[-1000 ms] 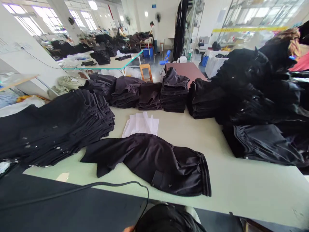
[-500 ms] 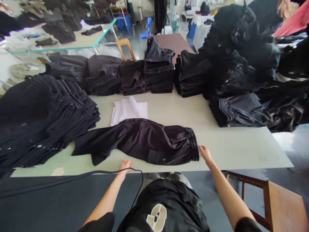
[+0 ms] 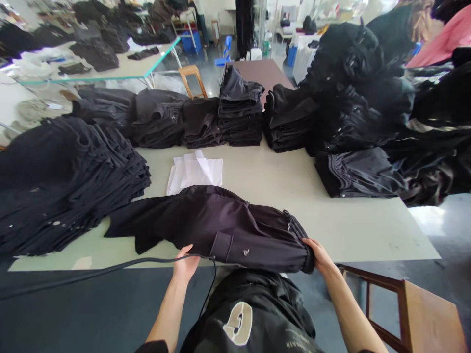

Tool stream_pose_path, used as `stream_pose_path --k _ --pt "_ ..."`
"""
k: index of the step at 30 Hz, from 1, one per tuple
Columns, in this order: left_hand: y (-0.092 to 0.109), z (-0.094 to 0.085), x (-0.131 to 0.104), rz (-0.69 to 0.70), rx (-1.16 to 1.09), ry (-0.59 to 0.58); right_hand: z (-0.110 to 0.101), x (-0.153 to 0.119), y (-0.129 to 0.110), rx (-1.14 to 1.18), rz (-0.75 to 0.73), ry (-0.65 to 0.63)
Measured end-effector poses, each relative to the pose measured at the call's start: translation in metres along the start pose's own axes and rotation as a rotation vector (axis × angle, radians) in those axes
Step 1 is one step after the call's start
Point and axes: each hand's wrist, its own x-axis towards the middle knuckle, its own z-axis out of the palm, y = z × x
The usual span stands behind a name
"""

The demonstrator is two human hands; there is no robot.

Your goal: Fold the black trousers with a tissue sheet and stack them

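Note:
A pair of black trousers [image 3: 206, 215] lies sideways along the table, its elastic waistband at the right and the legs reaching left. A pocket flap and a small light logo show on the near side. My right hand [image 3: 319, 255] grips the waistband end, which is raised and pulled over the table's near edge. At the trousers' lower edge, left of the pocket, my left hand [image 3: 186, 267] is closed on the cloth, its fingers partly hidden. A dark cable [image 3: 121, 267] runs across in front of this hand.
White paper sheets [image 3: 195, 171] lie behind the trousers on the pale table [image 3: 368, 230]. A large dark garment pile [image 3: 62, 171] stands at left, folded stacks [image 3: 241, 117] along the back, heaped black clothes [image 3: 353, 98] at right. A wooden stool [image 3: 430, 314] is at lower right.
My right hand has taken hold of the waistband and drawn it toward me, lifting it. My left hand has turned and come up to the trousers' near edge.

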Motion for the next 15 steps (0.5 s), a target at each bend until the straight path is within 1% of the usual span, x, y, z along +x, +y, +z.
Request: stream_pose_path --k 2,4,5,7,9,10,12,14,15 --pt "-0.002 -0.019 -0.01 -0.01 -0.028 0.045 -0.021 -0.009 0.01 0.032 0.137 -0.025" --pt "-0.014 -0.025 -0.014 -0.031 -0.014 0.091 -0.029 -0.01 0.02 0.062 0.273 -0.079" --pt "-0.021 -0.023 -0.013 -0.038 -0.013 0.088 -0.027 -0.008 0.024 0.086 0.314 -0.104" --pt "-0.032 -0.011 -0.009 -0.041 -0.032 0.05 -0.017 -0.002 0.029 0.129 0.349 -0.13" --pt "-0.033 0.006 -0.003 -0.003 -0.076 0.012 -0.004 0.003 0.028 0.116 0.358 -0.113" --pt "-0.029 0.015 0.001 0.038 -0.105 0.005 0.002 0.003 0.024 0.089 0.35 -0.09" --pt "-0.013 0.029 0.006 0.137 -0.169 -0.008 0.006 -0.003 0.013 0.034 0.287 -0.038" --pt "0.009 0.037 0.009 0.24 -0.228 -0.019 0.002 -0.018 -0.003 0.017 0.18 0.001" --pt "0.021 0.037 0.01 0.29 -0.249 -0.013 -0.002 -0.028 -0.011 0.023 0.13 0.019"
